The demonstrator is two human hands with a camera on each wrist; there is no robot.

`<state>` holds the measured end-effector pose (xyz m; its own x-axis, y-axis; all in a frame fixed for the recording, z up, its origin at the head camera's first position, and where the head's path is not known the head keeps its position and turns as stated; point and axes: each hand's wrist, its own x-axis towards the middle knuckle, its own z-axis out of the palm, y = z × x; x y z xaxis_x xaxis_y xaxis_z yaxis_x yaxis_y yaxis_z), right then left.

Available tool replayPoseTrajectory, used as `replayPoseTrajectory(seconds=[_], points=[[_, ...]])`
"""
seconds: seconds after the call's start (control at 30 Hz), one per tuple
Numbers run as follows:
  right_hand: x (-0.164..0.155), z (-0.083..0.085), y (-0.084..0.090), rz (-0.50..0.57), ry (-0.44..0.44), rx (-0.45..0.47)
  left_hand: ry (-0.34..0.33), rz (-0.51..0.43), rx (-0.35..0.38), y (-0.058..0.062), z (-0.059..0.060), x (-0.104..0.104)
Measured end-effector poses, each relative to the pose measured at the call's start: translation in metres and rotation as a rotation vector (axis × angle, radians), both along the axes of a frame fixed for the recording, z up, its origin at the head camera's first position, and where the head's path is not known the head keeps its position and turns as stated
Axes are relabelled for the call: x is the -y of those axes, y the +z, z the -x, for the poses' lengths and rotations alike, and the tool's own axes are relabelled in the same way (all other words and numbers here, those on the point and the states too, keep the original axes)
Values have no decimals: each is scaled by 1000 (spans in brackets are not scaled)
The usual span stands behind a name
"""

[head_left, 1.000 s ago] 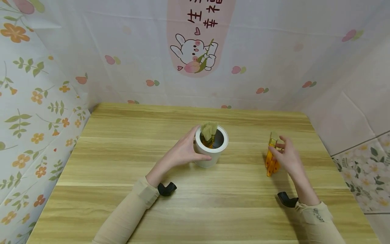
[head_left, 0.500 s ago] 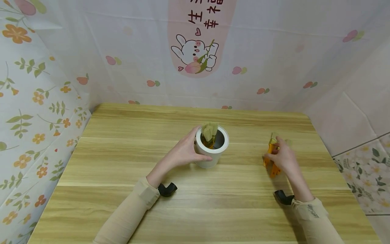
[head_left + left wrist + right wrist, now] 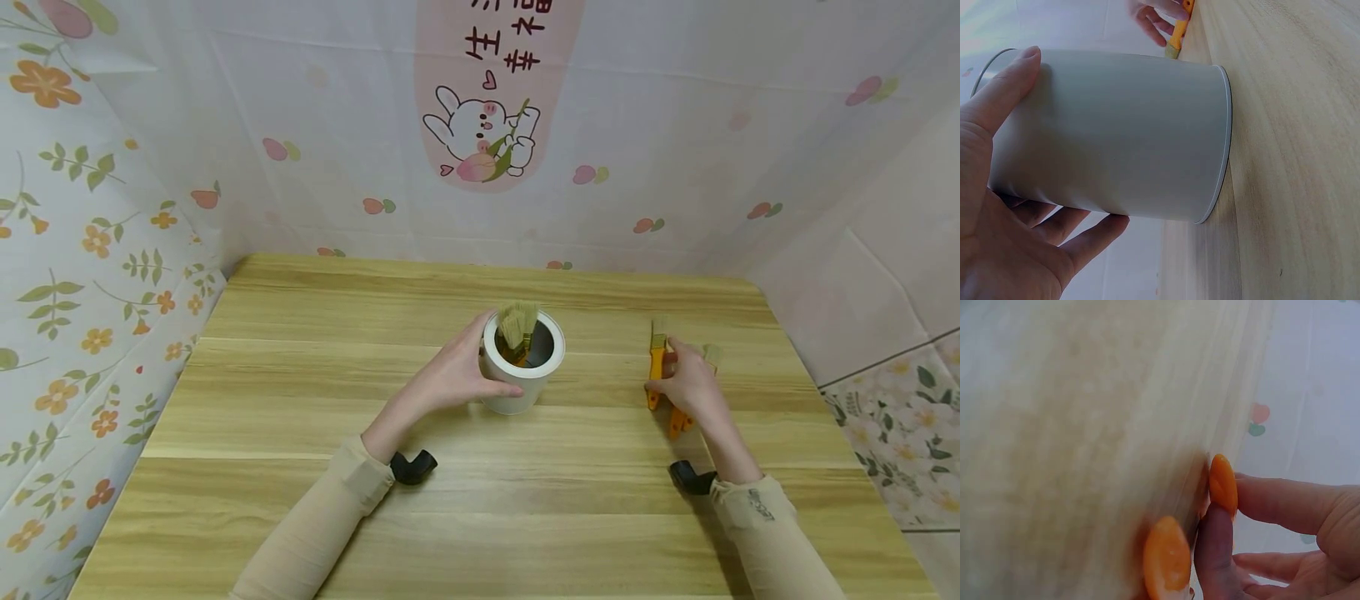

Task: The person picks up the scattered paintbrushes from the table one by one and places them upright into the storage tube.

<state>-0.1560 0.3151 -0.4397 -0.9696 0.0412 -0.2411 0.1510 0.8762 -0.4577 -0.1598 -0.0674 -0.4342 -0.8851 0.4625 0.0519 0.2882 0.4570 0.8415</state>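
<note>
A: Start from the white cylindrical cup (image 3: 522,371) in the middle of the pale wooden table (image 3: 300,433). What has changed to the right of it over the last second?

B: The right hand (image 3: 686,385) has closed in. A second ago its fingers were spread loosely above the orange-handled brushes; now thumb and fingers pinch one small orange-handled brush with pale bristles (image 3: 657,360), and that brush has swung away from its neighbours, its bristles pointing to the far edge of the table.

A: Is it off the table?

B: That can't be told. The right wrist view shows the orange handle end (image 3: 1224,482) held between fingertips right by the wood.

A: And the others?

B: At least one more orange-handled brush (image 3: 678,421) lies under and just behind that hand, well to the right of the cup.

A: The cup itself?

B: It hasn't moved. The left hand (image 3: 448,377) stays wrapped round its left wall, thumb near the rim, and one brush (image 3: 516,329) stands inside, bristles up. So the person appears to be singling out one brush while steadying the cup.
</note>
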Motion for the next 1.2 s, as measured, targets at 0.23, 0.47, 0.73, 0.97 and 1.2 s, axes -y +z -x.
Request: replayPoseTrajectory(seconds=[0.23,0.47,0.73,0.97,1.2], points=[[2,0,5,120,17,62,-5,-6,0,1,-2,-1],[20,-1,33,389,8,-35,-3,-6,-5,1,-1,-2],[58,-3,84,593,28,-301,0,-5,-11,0,0,-1],[102,-8,114,849,107,-453,-4,-10,-18,-1,0,-1],[134,-8,120,759,158,-534,-10,-28,-24,-1,1,0]])
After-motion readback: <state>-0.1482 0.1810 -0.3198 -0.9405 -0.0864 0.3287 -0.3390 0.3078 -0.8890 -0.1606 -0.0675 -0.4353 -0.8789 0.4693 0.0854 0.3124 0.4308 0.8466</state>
